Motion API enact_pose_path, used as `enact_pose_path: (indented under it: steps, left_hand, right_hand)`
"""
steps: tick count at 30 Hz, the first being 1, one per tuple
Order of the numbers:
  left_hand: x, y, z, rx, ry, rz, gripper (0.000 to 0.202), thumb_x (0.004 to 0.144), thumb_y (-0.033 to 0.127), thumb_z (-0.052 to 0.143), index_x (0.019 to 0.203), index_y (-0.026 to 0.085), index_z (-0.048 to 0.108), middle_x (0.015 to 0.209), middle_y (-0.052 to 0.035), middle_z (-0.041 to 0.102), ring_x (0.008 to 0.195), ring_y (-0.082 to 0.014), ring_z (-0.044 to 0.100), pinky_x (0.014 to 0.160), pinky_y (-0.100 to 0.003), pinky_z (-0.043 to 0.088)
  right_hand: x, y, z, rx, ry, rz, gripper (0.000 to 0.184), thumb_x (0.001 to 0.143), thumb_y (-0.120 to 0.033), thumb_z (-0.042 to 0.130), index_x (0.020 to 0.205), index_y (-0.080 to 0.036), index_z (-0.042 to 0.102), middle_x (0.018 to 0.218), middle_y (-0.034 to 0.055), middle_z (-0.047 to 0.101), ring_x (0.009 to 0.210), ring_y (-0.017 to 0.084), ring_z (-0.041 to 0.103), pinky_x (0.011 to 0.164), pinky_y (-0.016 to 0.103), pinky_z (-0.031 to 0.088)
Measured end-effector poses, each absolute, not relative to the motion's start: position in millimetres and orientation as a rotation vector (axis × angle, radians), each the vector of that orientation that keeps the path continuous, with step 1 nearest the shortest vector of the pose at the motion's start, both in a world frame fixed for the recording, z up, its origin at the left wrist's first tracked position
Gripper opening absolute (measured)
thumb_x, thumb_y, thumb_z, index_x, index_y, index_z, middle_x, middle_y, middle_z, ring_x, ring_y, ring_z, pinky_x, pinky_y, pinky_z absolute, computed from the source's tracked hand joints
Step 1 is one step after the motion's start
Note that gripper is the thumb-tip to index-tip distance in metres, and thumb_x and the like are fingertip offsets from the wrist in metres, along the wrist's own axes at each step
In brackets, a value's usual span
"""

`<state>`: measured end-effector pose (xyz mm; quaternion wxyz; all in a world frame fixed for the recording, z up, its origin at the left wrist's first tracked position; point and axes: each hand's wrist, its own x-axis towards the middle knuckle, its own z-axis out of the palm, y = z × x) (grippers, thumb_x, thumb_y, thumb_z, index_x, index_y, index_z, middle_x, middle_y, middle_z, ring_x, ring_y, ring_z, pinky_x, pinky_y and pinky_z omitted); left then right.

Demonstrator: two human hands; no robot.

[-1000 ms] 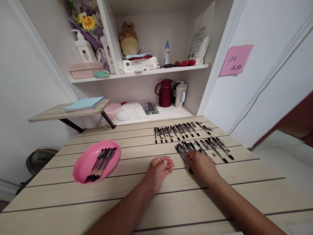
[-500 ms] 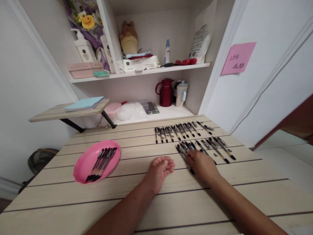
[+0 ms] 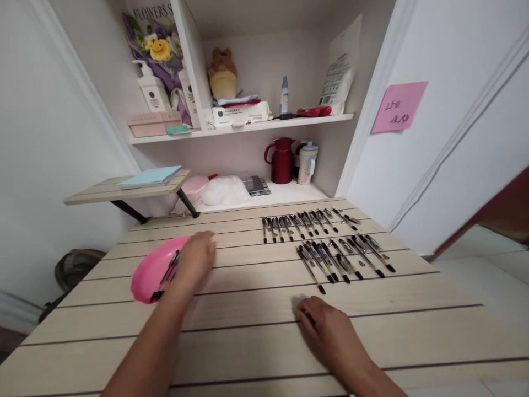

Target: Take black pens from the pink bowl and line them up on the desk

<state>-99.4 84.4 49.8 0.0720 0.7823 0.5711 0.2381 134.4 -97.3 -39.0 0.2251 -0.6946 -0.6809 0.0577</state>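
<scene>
My left hand (image 3: 194, 263) reaches over the pink dish (image 3: 149, 271) on the left of the wooden table (image 3: 256, 336), covering most of the black pens (image 3: 165, 275) lying in it; its fingers curl down and are partly hidden. My right hand (image 3: 324, 326) rests on the table near the front, fingers curled down, below two rows of black pens: a far row (image 3: 306, 223) and a near row (image 3: 341, 258). I cannot make out anything inside either hand.
Behind the table stand a white shelf (image 3: 243, 127) with bottles, a box and a plush toy, a red jug (image 3: 282, 160), a white cup (image 3: 306, 162), and a small side shelf with blue paper (image 3: 151, 176). A pink note (image 3: 399, 107) sticks to the right wall.
My left hand has swung left from the table's middle to the pink dish. My right hand has pulled back from the near pen row toward the table's front.
</scene>
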Motion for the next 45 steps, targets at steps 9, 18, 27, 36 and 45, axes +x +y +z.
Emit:
enact_pose_path:
  steps: [9, 18, 27, 36, 45]
  left_hand:
    - [-192.4, 117.2, 23.2, 2.009, 2.211, -0.228, 0.031, 0.078, 0.034, 0.04, 0.087, 0.013, 0.062, 0.083, -0.0144, 0.067, 0.07, -0.0245, 0.061, 0.058, -0.031, 0.04]
    - [-195.9, 109.9, 38.2, 2.049, 2.328, 0.265, 0.033, 0.077, 0.037, 0.042, 0.091, 0.014, 0.062, 0.088, -0.0153, 0.065, 0.079, -0.0264, 0.059, 0.059, -0.029, 0.037]
    - [-46.6, 21.9, 20.4, 1.267, 0.911, 0.683, 0.026, 0.064, 0.027, 0.062, 0.085, 0.012, 0.062, 0.059, 0.0008, 0.053, 0.051, -0.0077, 0.047, 0.05, -0.02, 0.035]
    - [-1.6, 8.4, -14.6, 1.104, 0.904, 0.716, 0.02, 0.069, 0.033, 0.057, 0.067, 0.016, 0.048, 0.055, 0.0017, 0.053, 0.039, -0.0046, 0.042, 0.039, -0.018, 0.026]
    - [-18.2, 9.4, -16.5, 0.97, 0.675, 0.409, 0.027, 0.069, 0.039, 0.059, 0.08, 0.015, 0.052, 0.053, 0.0041, 0.05, 0.033, -0.0013, 0.028, 0.035, -0.017, 0.014]
  right_hand:
    - [127.1, -91.9, -49.9, -1.873, -1.885, 0.141, 0.023, 0.085, -0.021, 0.036, 0.077, -0.021, 0.058, 0.075, 0.0024, 0.062, 0.062, 0.014, 0.057, 0.055, 0.024, 0.034]
    - [128.1, -93.6, -44.7, -1.853, -1.812, 0.271, 0.022, 0.082, -0.022, 0.036, 0.073, -0.022, 0.056, 0.072, 0.0019, 0.061, 0.063, 0.015, 0.056, 0.057, 0.025, 0.034]
    - [110.5, -36.7, -18.7, -1.323, -1.012, 1.01, 0.035, 0.077, -0.05, 0.045, 0.074, -0.016, 0.056, 0.055, -0.0023, 0.05, 0.046, 0.01, 0.041, 0.044, 0.022, 0.029]
    - [101.1, 1.8, -22.9, -1.252, -0.79, 0.876, 0.039, 0.065, -0.05, 0.063, 0.055, -0.02, 0.04, 0.045, -0.0088, 0.037, 0.04, 0.006, 0.031, 0.041, 0.02, 0.026]
    - [117.2, -0.5, -25.3, -1.082, -0.691, 0.983, 0.035, 0.069, -0.051, 0.06, 0.066, -0.018, 0.049, 0.045, -0.0071, 0.043, 0.038, 0.006, 0.033, 0.039, 0.02, 0.025]
